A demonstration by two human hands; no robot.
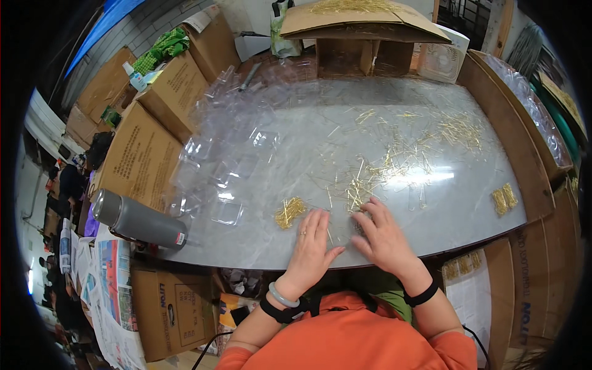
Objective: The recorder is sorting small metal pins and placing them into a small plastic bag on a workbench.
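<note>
My left hand (312,242) rests on the grey tabletop (287,169) near its front edge, fingers stretched out side by side and thumb apart. Just beyond its fingertips, to the left, sits a compact heap of gold-coloured wire pins (290,213). My right hand (383,238) has its fingers apart and slightly bent, fingertips at the near end of a loose pile of thin gold pins (357,188). One or two single pins lie in the gap between my hands. No pin shows within either hand, though the undersides of the fingers are hidden.
Clear plastic boxes (225,160) cover the table's left side. A grey bottle (145,222) stands at the front left. More pins (456,132) scatter rightwards, with small gold bundles (504,198) at the right edge. Cardboard boxes (139,148) and a small fan (443,58) border the table.
</note>
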